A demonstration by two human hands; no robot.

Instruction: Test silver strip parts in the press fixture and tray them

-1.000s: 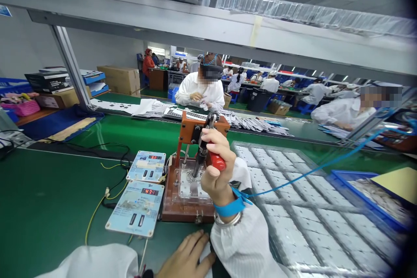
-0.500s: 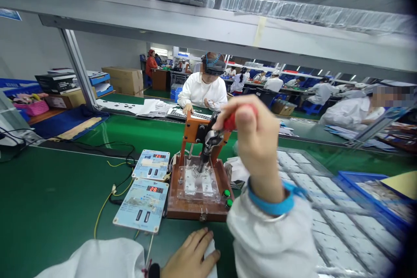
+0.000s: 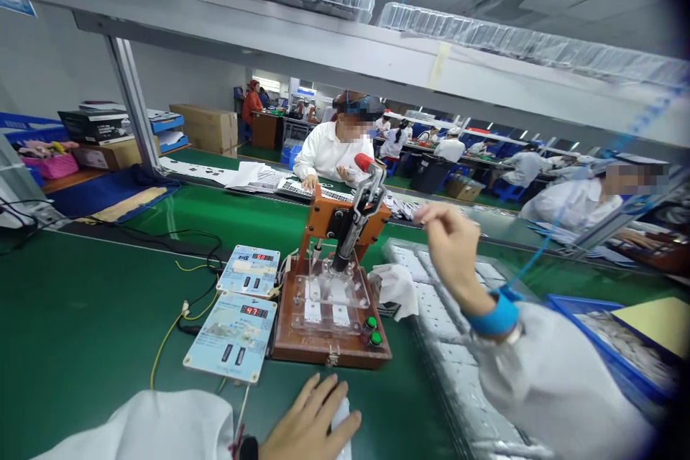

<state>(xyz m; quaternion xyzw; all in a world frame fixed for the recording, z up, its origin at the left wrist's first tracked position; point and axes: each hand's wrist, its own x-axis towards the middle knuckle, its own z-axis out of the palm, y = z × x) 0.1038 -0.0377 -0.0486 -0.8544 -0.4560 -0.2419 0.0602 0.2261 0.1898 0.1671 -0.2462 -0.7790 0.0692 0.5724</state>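
A wooden test fixture [image 3: 331, 345] stands at the centre, its red-tipped lever [image 3: 366, 190] raised above a clear plate. White pieces [image 3: 341, 303] lie beneath that plate. My left hand [image 3: 310, 420] lies flat in front of the fixture, fingers spread, over a white item [image 3: 341, 417] that it partly covers. To the right of the lever, my right hand [image 3: 450, 241] hangs in the air above the tray, fingers curled together with nothing visible in them; a blue band is round its wrist. Two light-blue panels [image 3: 231, 334] with red digits sit left of the fixture.
Clear trays of white pieces [image 3: 436, 313] fill the right side, beside a blue bin [image 3: 566, 309]. Crumpled white cloth [image 3: 396, 287] touches the fixture's right. Cables lie left. A metal shelf [image 3: 269, 54] spans overhead. A person [image 3: 334, 151] sits opposite.
My right hand has let go of the red lever knob and moved right. The lever now stands more upright, and the red digits differ. My left hand has barely moved.
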